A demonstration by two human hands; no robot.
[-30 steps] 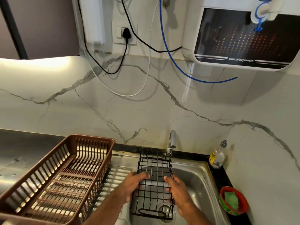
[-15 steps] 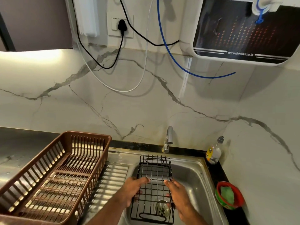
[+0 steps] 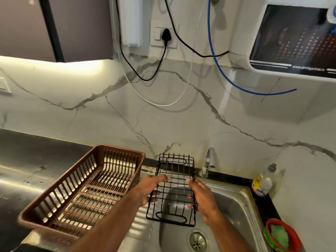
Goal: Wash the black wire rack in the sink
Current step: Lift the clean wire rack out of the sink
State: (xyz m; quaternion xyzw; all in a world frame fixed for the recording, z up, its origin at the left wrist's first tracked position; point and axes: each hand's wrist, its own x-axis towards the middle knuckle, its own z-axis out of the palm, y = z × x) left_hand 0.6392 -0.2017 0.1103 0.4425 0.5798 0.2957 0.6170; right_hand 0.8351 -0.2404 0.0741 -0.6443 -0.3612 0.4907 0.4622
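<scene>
A black wire rack (image 3: 174, 186) with oval loop handles at both ends is held above the left edge of the steel sink (image 3: 234, 206). My left hand (image 3: 151, 188) grips its left side wall, fingers curled over the top wire. My right hand (image 3: 201, 197) grips its right side wall the same way. The rack tilts with its far end raised toward the wall, left of the tap (image 3: 209, 162). The sink drain (image 3: 197, 240) shows below the rack's near end.
A brown plastic dish basket (image 3: 81, 188) stands on the drainboard at the left, close to my left forearm. A dish soap bottle (image 3: 261, 180) and a red bowl with a green scrubber (image 3: 280, 235) sit at the right. Cables hang on the marble wall.
The rack has been lifted out of the sink basin and moved left and up, away from the tap. Both hands keep their hold on its sides.
</scene>
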